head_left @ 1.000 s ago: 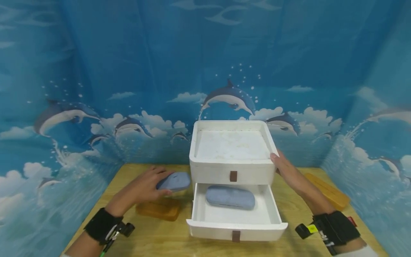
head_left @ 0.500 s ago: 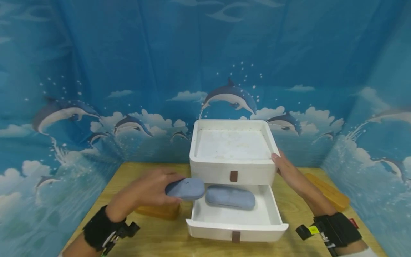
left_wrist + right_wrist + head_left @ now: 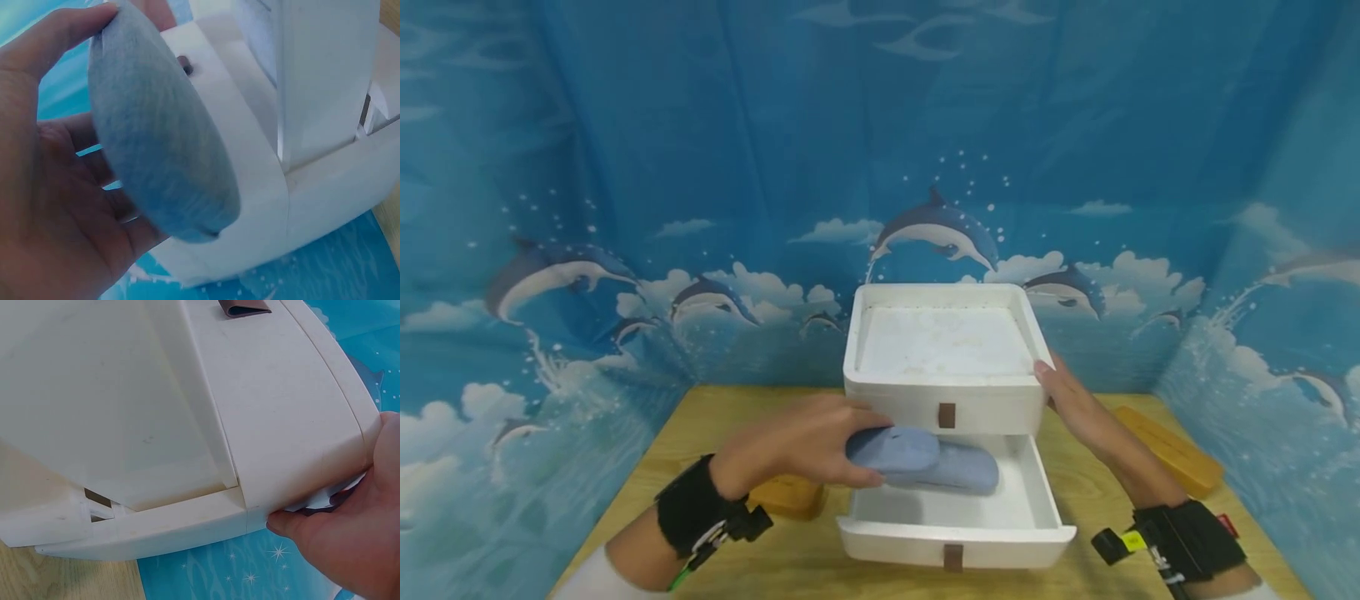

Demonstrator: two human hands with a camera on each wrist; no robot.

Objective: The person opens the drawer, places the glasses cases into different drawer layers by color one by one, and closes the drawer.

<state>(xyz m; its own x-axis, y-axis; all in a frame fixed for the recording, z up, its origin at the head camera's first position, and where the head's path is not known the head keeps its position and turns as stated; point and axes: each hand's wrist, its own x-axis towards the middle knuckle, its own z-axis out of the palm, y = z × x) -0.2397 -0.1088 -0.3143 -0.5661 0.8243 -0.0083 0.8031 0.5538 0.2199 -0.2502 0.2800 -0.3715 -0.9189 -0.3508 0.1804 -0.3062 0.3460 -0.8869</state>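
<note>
My left hand [image 3: 827, 442] grips a blue-grey glasses case [image 3: 898, 450] between thumb and fingers over the pulled-out lower drawer [image 3: 955, 546] of a white two-drawer box [image 3: 887, 400]. A second blue-grey glasses case [image 3: 966, 468] lies in that drawer, partly hidden behind the held one. In the left wrist view the held glasses case [image 3: 159, 131] is tilted, with fingers behind it and the thumb at its upper end. My right hand [image 3: 1071, 404] holds the box at its upper right side, thumb on the rim; the right wrist view shows fingers round its corner.
An orange-brown block-like case [image 3: 786, 497] lies on the wooden table [image 3: 760, 567] left of the box, partly behind my left arm. A similar orange one [image 3: 1172, 450] lies at the right, beyond my right forearm. A dolphin-print curtain [image 3: 775, 167] surrounds the table.
My left hand has carried the glasses case rightward, from beside the box to over the open drawer, where it now overlaps the second case. The right hand stays on the box.
</note>
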